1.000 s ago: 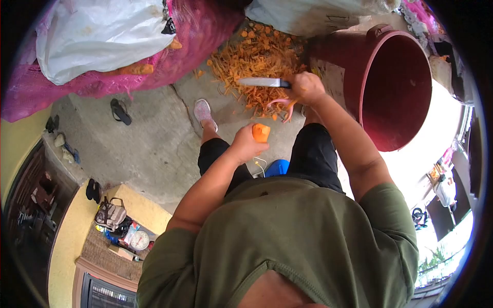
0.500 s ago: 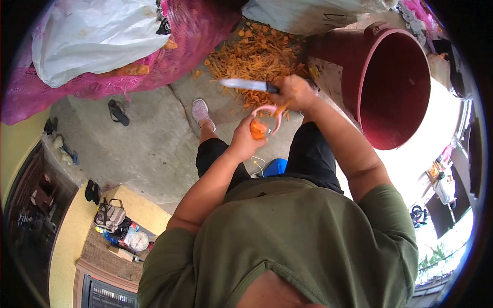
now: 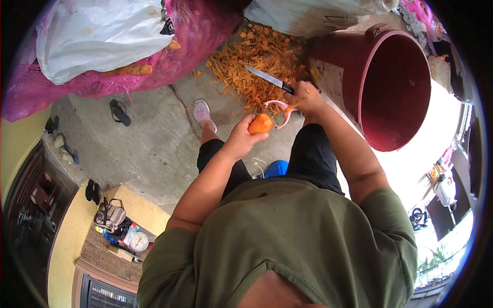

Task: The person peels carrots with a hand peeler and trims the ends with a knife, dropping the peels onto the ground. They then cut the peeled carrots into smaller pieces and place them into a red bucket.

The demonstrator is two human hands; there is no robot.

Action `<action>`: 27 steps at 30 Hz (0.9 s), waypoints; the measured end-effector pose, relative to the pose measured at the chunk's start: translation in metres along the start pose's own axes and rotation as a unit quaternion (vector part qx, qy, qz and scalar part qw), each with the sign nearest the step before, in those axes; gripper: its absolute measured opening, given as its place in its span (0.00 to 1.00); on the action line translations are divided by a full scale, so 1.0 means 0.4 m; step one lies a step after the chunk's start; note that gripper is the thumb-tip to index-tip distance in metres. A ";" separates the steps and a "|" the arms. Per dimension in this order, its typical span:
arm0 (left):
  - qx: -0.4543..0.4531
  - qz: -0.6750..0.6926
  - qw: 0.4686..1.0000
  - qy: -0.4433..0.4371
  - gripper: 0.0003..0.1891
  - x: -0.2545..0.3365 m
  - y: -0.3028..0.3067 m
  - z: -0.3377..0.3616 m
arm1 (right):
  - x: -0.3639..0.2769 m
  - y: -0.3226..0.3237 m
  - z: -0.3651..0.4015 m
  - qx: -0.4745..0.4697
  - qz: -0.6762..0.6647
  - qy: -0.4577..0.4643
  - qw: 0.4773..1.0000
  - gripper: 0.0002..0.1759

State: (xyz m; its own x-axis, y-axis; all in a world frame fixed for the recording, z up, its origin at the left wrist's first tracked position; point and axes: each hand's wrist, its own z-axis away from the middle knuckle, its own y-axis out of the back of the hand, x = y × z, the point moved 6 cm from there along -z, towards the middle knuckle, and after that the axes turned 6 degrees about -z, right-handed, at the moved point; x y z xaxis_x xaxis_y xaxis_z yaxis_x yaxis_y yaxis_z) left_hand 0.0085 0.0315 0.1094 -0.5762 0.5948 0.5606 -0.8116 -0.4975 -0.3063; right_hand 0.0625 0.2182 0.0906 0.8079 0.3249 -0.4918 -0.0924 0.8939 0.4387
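Left hand [image 3: 237, 139] grips carrot chunk [image 3: 261, 124] above the knees. Right hand [image 3: 306, 97] just beyond, clenched on pink peeler [image 3: 278, 110] and knife [image 3: 265, 76], peeler touching carrot. Peel pile [image 3: 254, 56] on the ground past them, red bucket [image 3: 395, 84] at right.

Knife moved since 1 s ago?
Yes. The knife in the right hand swung from level to slanted, its tip farther up the peel pile.
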 end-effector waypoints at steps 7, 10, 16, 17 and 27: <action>-0.034 -0.036 0.999 -0.006 0.27 0.002 -0.033 -0.009 | -0.057 -0.036 0.021 -0.056 -0.014 0.047 0.997 0.18; -0.013 -0.047 0.998 0.040 0.28 0.009 -0.015 -0.007 | -0.050 -0.023 0.033 -0.098 -0.019 0.063 0.993 0.18; 0.053 -0.115 0.992 -0.027 0.27 0.060 0.016 0.002 | -0.079 -0.075 0.133 -0.231 -0.052 0.121 0.964 0.32; 0.054 -0.116 0.992 -0.017 0.26 0.064 0.015 0.003 | -0.069 -0.091 0.140 -0.249 -0.075 0.092 0.961 0.34; 0.025 -0.037 0.999 0.025 0.21 0.025 0.002 -0.029 | -0.075 -0.113 0.163 -0.267 -0.193 0.076 0.941 0.38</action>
State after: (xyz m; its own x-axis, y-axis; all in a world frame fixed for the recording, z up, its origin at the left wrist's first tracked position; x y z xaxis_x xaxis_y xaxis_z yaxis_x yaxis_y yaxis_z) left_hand 0.0011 0.0445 0.1057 -0.5192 0.6618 0.5408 -0.8475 -0.4803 -0.2259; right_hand 0.0804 0.1481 0.1344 0.7529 -0.0522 -0.6561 -0.1208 0.9690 -0.2157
